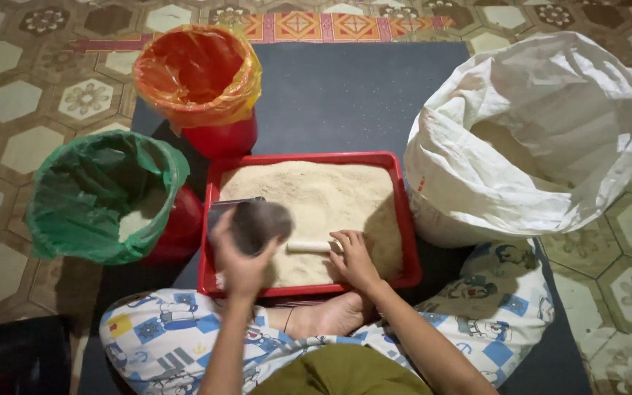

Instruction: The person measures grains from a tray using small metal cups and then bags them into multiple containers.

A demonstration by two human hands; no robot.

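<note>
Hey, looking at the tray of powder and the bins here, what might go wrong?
1. The left hand holds a dark scoop, blurred, above the red tray; powder may spill onto the dark mat.
2. The green-lined bin sits apart from the tray, so some may drop in between.
3. The right hand touches a small white cylinder that might sink into the powder.

2 lined buckets crowd the red tray's left, a white sack blocks its right; the dark mat beyond lies open.
</note>
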